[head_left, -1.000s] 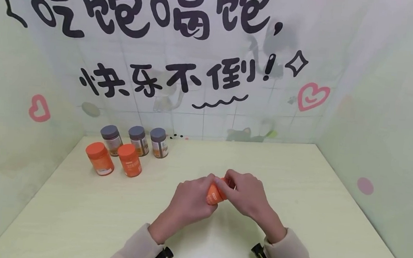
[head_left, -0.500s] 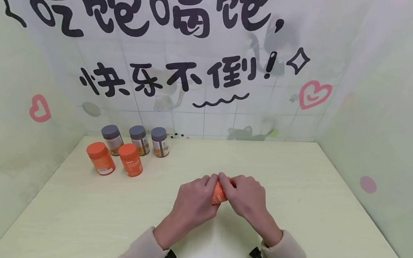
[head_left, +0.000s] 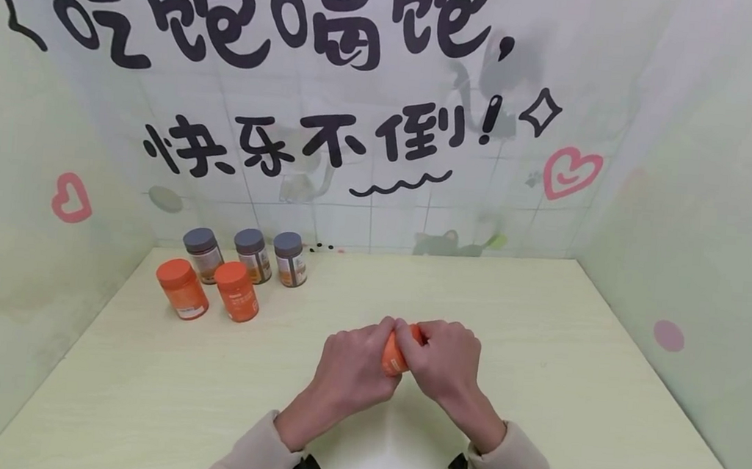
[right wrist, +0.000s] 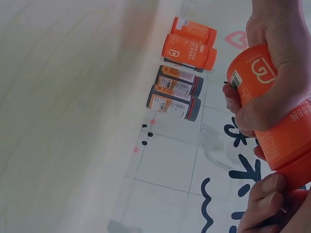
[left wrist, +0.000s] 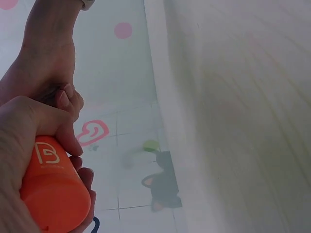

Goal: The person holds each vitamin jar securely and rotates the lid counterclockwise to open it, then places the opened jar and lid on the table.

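Note:
Both hands are on one orange bottle (head_left: 394, 359), held tilted above the table. My left hand (head_left: 354, 365) wraps its fingers and thumb round the body, base pointing down toward me. At the upper end my right hand (head_left: 448, 362) grips the orange lid (right wrist: 297, 171), its thumb lying close to the left thumb. The left wrist view shows the bottle's flat base (left wrist: 58, 206) and a white logo. In the right wrist view, lid and body meet with no visible gap. Much of the lid is hidden behind the right fingers (right wrist: 266, 204).
Two more orange bottles (head_left: 236, 293) stand at the table's back left. Behind them are three dark-capped bottles (head_left: 291, 261). The pale table (head_left: 536, 394) meets printed walls at the back and both sides.
My right hand has turned about the lid and its fingers have closed in. The bottle has tipped slightly and shifted a little right. The standing bottles have not moved.

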